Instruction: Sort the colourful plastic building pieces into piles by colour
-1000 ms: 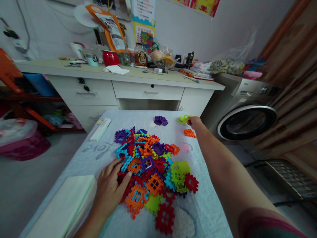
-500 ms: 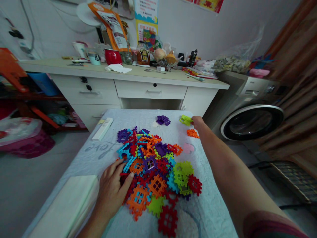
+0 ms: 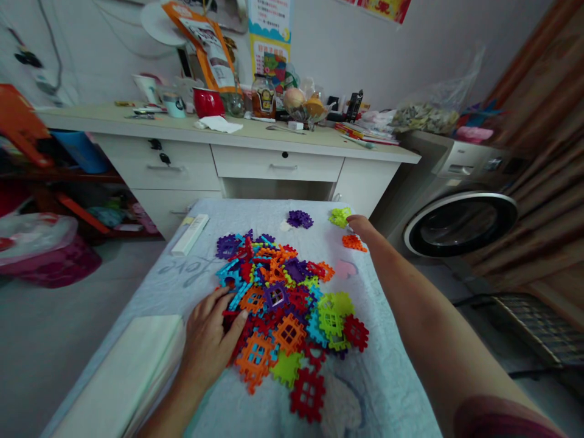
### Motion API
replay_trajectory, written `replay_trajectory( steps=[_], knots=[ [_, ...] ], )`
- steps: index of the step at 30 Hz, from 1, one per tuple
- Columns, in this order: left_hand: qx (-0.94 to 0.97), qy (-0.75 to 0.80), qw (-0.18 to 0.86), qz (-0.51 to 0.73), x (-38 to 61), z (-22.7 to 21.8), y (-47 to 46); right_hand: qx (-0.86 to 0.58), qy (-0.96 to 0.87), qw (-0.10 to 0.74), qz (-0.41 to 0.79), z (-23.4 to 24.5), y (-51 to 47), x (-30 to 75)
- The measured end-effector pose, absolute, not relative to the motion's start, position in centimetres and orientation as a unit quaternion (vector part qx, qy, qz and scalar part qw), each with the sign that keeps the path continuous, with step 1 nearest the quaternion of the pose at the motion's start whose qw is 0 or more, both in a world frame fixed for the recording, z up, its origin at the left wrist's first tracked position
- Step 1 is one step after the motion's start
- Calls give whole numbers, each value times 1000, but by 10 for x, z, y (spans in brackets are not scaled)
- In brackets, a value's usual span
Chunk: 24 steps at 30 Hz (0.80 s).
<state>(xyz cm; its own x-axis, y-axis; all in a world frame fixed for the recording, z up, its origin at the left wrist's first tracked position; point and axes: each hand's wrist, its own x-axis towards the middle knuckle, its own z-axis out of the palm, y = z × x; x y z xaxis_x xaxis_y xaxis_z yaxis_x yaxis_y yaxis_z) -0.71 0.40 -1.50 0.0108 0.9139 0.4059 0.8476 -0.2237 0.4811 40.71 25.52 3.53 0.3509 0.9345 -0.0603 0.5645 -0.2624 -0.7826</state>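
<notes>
Some lime-green interlocking plastic tiles at far-right bench corner; right hand at edge, can't tell if gripping. Left hand loosely spread against tile pile. Likely light, stiff; pinch notched rims.

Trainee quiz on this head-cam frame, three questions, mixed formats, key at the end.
1. True or false: the left hand is at the left edge of the pile.

2. Which piece is closest to the right hand?
A) the purple piece beyond the pile
B) the green piece by the table's far corner
C) the red piece at the near end of the pile

3. Fill in: in the picture, the washer stands to the ____ of the desk.

Key: 1 true; 2 B; 3 right.
</notes>
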Motion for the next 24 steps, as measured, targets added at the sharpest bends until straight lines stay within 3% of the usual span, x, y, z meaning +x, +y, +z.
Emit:
replay_trajectory(
  steps=[10, 17, 21, 24],
  knots=[
    [701, 626, 69, 336, -7, -13, 3, -753, -485, 370, 248, 53, 197, 404],
    [696, 618, 74, 357, -6, -12, 3, -714, -484, 427, 272, 37, 124, 410],
    [695, 606, 76, 380, -7, -10, 3, -699, -526, 393, 283, 32, 87, 407],
    [691, 603, 81, 392, -7, -9, 2, -681, -601, 306, 285, 39, 60, 404]
  ],
)
